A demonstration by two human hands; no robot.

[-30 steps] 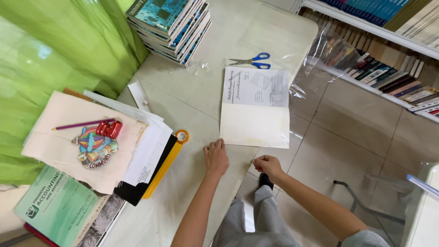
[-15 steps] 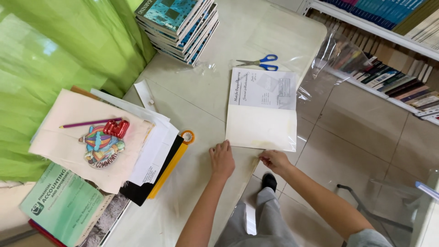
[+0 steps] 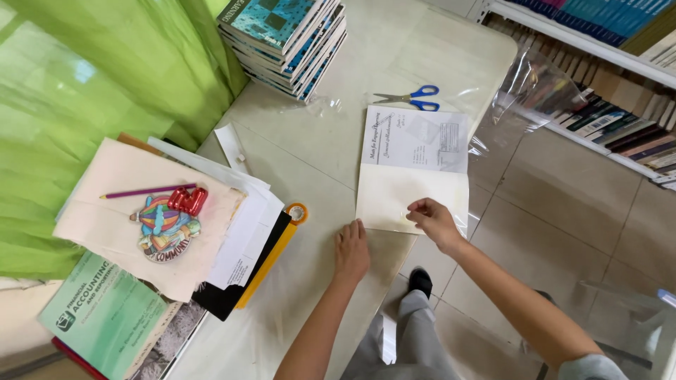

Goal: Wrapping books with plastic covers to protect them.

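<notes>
Landmark: the open book (image 3: pixel 412 169), which lay flat on the table (image 3: pixel 317 155) near its right edge, printed page on its far half, blank cream half nearest the person.

Right hand (image 3: pixel 435 222) rested on the book's near right corner, fingers curled and pinching at the page edge; whether paper was actually gripped could not be told. Left hand (image 3: pixel 351 250) lay flat, open and empty, on the table just left of the book's near corner.

Scissors (image 3: pixel 412 98), blue handles, lay just beyond the book's far edge. Stack of books (image 3: pixel 289 39) stood further beyond, to the left. Pile of papers (image 3: pixel 169 218) lay well left of the book.
</notes>
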